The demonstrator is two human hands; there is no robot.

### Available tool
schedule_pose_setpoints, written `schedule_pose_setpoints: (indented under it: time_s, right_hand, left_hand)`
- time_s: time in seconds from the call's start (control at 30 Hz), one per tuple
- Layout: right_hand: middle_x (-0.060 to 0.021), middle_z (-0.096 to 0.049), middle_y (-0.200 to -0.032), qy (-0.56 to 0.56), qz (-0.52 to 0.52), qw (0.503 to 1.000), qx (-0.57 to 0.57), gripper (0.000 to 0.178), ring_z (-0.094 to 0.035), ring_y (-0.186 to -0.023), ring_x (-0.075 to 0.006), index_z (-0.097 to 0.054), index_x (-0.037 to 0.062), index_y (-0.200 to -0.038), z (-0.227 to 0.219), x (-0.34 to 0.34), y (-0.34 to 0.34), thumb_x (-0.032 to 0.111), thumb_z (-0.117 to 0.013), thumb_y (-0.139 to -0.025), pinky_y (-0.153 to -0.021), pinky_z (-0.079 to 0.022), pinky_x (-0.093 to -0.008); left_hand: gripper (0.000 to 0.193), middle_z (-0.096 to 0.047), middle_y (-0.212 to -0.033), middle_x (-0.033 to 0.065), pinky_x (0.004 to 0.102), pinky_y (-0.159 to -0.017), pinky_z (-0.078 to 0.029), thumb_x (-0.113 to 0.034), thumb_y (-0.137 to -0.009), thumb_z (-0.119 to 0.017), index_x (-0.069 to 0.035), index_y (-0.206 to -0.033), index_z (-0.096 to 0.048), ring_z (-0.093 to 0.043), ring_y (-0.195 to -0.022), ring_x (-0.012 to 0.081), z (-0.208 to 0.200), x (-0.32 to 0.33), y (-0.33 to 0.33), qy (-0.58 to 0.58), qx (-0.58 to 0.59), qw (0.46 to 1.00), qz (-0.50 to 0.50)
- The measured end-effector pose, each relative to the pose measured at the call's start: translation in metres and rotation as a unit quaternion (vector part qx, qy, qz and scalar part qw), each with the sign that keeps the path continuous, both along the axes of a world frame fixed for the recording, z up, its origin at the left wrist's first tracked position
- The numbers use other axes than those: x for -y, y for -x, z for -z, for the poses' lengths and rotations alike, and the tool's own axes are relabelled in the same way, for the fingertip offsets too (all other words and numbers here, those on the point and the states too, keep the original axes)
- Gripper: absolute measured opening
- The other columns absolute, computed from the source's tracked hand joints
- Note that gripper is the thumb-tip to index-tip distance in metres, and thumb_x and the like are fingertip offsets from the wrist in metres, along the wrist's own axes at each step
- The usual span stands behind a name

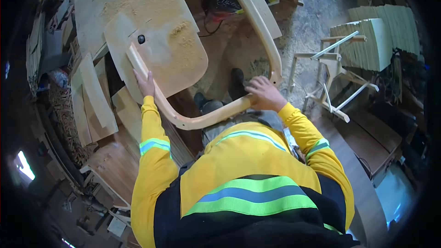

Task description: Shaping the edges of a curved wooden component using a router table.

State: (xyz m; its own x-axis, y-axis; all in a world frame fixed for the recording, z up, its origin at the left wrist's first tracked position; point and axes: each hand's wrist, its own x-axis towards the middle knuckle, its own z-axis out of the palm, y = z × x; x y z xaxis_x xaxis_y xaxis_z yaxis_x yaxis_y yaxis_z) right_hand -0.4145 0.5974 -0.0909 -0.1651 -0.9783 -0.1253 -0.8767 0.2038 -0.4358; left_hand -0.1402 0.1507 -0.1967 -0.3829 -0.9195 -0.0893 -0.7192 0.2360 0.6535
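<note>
A pale U-shaped bent wooden frame [209,120] with rounded corners lies in front of my waist. Its curved bottom is close to my body and both arms point away from me. Around the frame's left arm, my left hand [146,84] is closed, with the fingers on the outer side. My right hand [266,93] grips the frame near its right corner, fingers curled over the top. Small dark holes show at the corners. The left arm of the frame crosses a dusty wooden board [161,59] that has a round dark knob on it.
Sawdust covers the bench [103,0] at the far left. Right of me stands a slatted wooden chair frame [335,66], with stacked plywood sheets [383,41] behind it. Wood offcuts [92,96] lean at the left. A dark bundle [223,2] and a cable lie beyond the frame.
</note>
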Motion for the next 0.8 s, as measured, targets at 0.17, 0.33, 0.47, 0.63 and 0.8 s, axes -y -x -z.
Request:
schedule_pose_setpoints:
  time_s: [0.17,0.33,0.47,0.63,0.8]
  right_hand:
    - [-0.0197,-0.051,-0.129,0.145,0.378,0.914,-0.012,0.080,-0.048,-0.123,-0.0386,-0.046,0.0025,-0.137,0.015,-0.030,0.041,0.028,-0.084,-0.072,-0.105,-0.040,-0.0467]
    - [-0.0131,-0.058,-0.124,0.099,0.548,0.669,0.492,0.080,-0.057,-0.115,-0.0246,-0.042,-0.0003,-0.139,0.041,-0.044,0.058,0.027,-0.085,-0.078,-0.100,-0.046,-0.0373]
    - [-0.0081,-0.064,-0.111,0.065,0.486,0.727,0.481,0.070,-0.063,-0.096,-0.0174,-0.047,0.0024,-0.135,0.045,-0.029,0.072,0.017,-0.082,-0.077,-0.084,-0.052,-0.0307]
    - [-0.0057,-0.063,-0.090,0.046,0.533,0.711,0.456,0.043,-0.062,-0.077,-0.0153,-0.055,0.0011,-0.114,0.058,-0.017,0.088,0.014,-0.076,-0.078,-0.071,-0.051,-0.0296]
    - [-0.0040,-0.058,-0.077,0.040,0.547,0.688,0.475,0.026,-0.054,-0.059,-0.0130,-0.056,0.0043,-0.101,0.064,-0.009,0.080,0.004,-0.069,-0.078,-0.053,-0.044,-0.0254]
  left_hand:
    - [0.091,-0.031,-0.157,0.0281,0.0420,-0.119,-0.028,-0.031,-0.089,-0.071,-0.001,-0.157,-0.017,-0.035,-0.143,0.0409,-0.005,-0.005,0.004,0.011,0.006,1.000,0.004]
    - [0.092,-0.032,-0.157,0.0272,0.0415,-0.119,-0.028,-0.031,-0.088,-0.073,0.000,-0.157,-0.018,-0.036,-0.143,0.0399,0.007,-0.002,0.006,-0.023,0.001,1.000,-0.006]
    - [0.094,-0.030,-0.158,0.0262,0.0416,-0.120,-0.024,-0.028,-0.086,-0.075,0.001,-0.156,-0.020,-0.029,-0.147,0.0367,0.018,0.009,-0.016,0.024,-0.036,0.999,-0.005]
    - [0.092,-0.029,-0.157,0.0281,0.0448,-0.119,-0.026,-0.033,-0.088,-0.073,0.004,-0.154,-0.021,-0.029,-0.145,0.0414,0.015,-0.002,0.008,0.018,-0.023,0.999,0.018]
    - [0.095,-0.032,-0.153,0.0291,0.0465,-0.118,-0.028,-0.042,-0.087,-0.071,0.000,-0.155,-0.021,-0.030,-0.143,0.0417,0.008,0.032,-0.005,-0.066,-0.090,0.994,0.014]
